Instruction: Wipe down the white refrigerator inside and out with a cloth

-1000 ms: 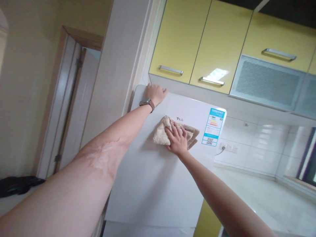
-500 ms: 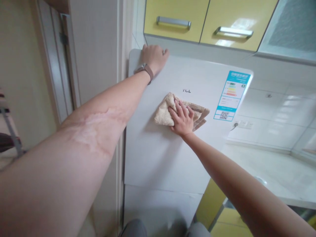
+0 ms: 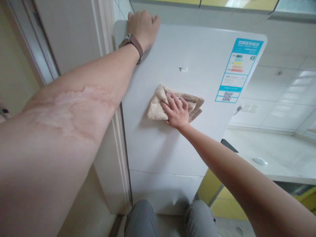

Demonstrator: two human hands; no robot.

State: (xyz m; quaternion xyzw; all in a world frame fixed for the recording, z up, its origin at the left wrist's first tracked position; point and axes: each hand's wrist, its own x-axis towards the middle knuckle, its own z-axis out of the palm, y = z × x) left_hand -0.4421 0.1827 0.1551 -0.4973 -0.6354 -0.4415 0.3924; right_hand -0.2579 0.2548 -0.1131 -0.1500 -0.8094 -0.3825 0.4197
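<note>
My right hand presses a folded beige towel against the white refrigerator door, its fingers spread over the cloth. The towel lies just below the silver brand letters, with its darker striped layers showing on the right. Up at the door's top left corner, my left hand is curled over the upper edge. Its fingertips are partly hidden, and a watch with a brown strap is on that wrist.
A blue and white energy label is stuck on the door's right side. Yellow cabinets hang above. To the right is a pale countertop with a white oval object on it. A door frame borders the refrigerator's left.
The view has tilted downward, so more of my knees and the floor shows. The towel under my right hand has slid slightly down the door. My left hand stays at the top corner.
</note>
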